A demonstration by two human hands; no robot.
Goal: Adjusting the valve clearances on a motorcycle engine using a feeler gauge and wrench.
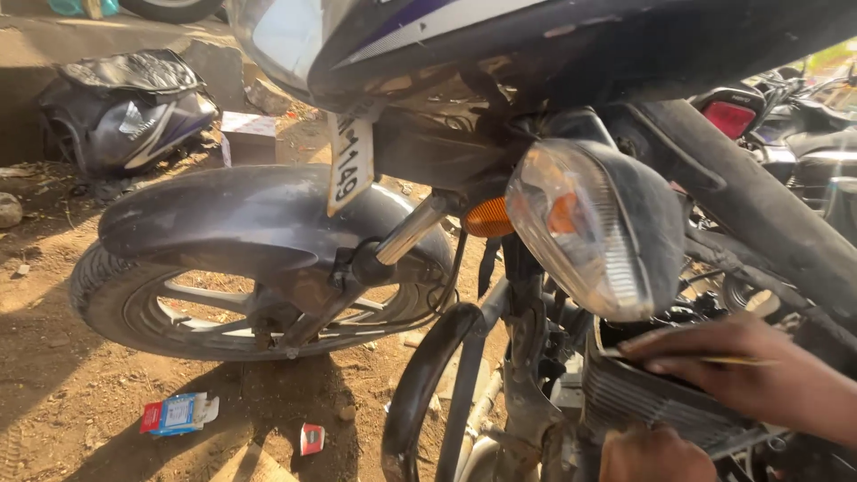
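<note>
glossy plastic mudguard (pixel 250 223), shiny metal fork tube (pixel 411 230)

A dusty grey finned metal engine block (pixel 656 406) sat low at the near right, beneath the motorcycle's clear turn-signal lamp. Its ribbed fins ran in close horizontal rows, coated in grime. A thin yellowish stick-like tool (pixel 736 361) lay nearly level across the block's top edge, its tip pointing right; its exact kind could not be told.

Left hand (pixel 656 455) cut off below, grip perhaps hidden.
</note>
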